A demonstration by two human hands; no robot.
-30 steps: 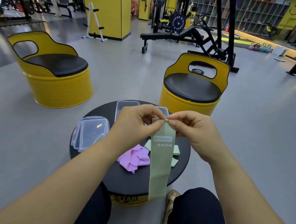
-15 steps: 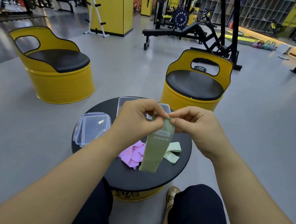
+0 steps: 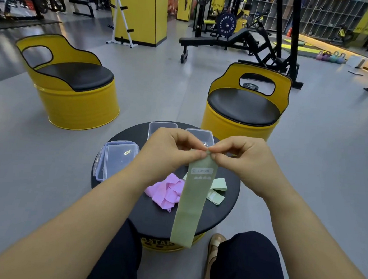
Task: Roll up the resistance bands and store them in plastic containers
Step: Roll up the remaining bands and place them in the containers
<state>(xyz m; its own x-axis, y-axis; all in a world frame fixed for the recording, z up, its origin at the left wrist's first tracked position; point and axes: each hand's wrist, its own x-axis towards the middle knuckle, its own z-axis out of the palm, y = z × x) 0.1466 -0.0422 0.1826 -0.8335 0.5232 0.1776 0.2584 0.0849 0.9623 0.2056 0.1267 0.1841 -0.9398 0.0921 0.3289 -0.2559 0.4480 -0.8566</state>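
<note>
Grip, left hand (image 3: 169,153) and right hand (image 3: 246,163): both are pinching the top edge of a green band (image 3: 190,205), which is hanging over the bench (image 3: 151,217). Pink band (image 3: 166,192) and pale green band (image 3: 217,189) are lying there; beyond, a lidded container (image 3: 117,158) is sitting at left.

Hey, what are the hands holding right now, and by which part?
The left hand and right hand both pinch the green band at its top edge; the rest hangs loose.
</note>
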